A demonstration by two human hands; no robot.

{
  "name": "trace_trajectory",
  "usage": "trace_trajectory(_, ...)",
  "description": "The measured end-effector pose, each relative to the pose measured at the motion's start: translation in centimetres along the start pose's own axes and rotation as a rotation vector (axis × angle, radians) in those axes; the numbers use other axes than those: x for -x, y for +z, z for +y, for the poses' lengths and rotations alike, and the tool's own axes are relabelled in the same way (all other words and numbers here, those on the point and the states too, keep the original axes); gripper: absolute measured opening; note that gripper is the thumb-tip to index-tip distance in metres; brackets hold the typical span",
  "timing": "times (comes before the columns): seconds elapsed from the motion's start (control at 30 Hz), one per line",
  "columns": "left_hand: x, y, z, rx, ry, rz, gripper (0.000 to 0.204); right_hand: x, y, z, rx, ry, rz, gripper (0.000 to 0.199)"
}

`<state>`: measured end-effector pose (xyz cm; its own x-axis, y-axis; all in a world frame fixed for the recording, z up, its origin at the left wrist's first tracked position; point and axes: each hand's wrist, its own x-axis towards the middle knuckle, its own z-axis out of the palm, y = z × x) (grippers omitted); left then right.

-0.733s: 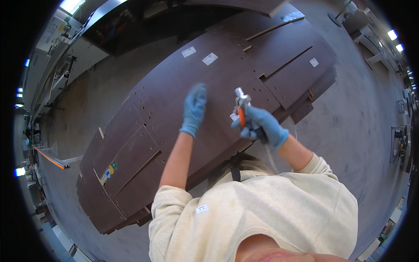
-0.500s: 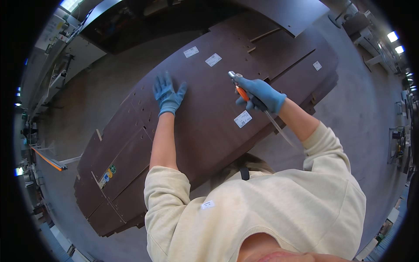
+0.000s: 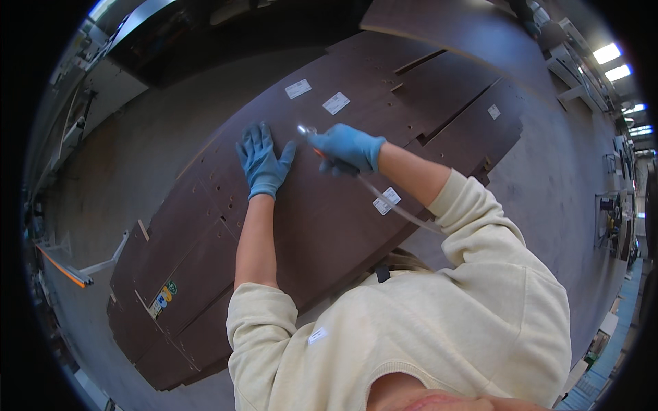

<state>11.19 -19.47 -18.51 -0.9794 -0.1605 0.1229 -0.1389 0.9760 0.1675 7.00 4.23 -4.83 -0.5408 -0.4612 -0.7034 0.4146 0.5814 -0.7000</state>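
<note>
My left hand [image 3: 262,163], in a blue glove, lies flat with spread fingers on a large dark brown panel [image 3: 322,233]. My right hand [image 3: 351,149], gloved alike, is closed around an air blow gun [image 3: 312,131] with a silver nozzle and an orange part. Its nozzle points up and left, over the panel near my left hand. A clear hose [image 3: 391,198] trails from the gun toward my right forearm. White labels [image 3: 336,103] stick to the panel, and small drilled holes dot it.
Another brown board [image 3: 459,41], blurred, rises at the far right over more panels. Several cut boards with slots lie around the large panel. A stand with an orange edge [image 3: 65,267] is at the left. Shelving [image 3: 606,212] stands along the right side.
My right hand has moved left with the blow gun, closer to my left hand, which stays on the panel. The far right board has shifted and tilted.
</note>
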Motion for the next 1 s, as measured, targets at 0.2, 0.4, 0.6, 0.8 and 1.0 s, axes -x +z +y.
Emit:
trace_trajectory(0.2, -0.1, 0.2, 0.1, 0.030, -0.020, -0.049, 0.097, 8.8, 2.8, 5.6, 0.043, 0.173, -0.236, 0.063)
trace_trajectory(0.4, -0.6, -0.4, 0.0, -0.005, -0.023, -0.078, 0.095, 14.1, -0.5, 11.3, -0.110, 0.077, -0.280, 0.045)
trace_trajectory(0.6, -1.3, -0.9, 8.9, -0.070, 0.018, 0.028, 0.086, 18.6, -15.7, 16.1, -0.217, 0.139, 0.036, 0.049)
trace_trajectory(0.8, -1.0, 3.5, 32.7, 0.167, 0.413, 0.163, 0.080, 21.6, -28.6, 24.6, -0.238, 0.177, 0.125, 0.067)
trace_trajectory(1.0, -1.6, 5.9, 47.5, 0.313, 0.514, 0.011, 0.080, 22.1, -35.1, 28.2, -0.153, 0.251, 0.107, 0.065)
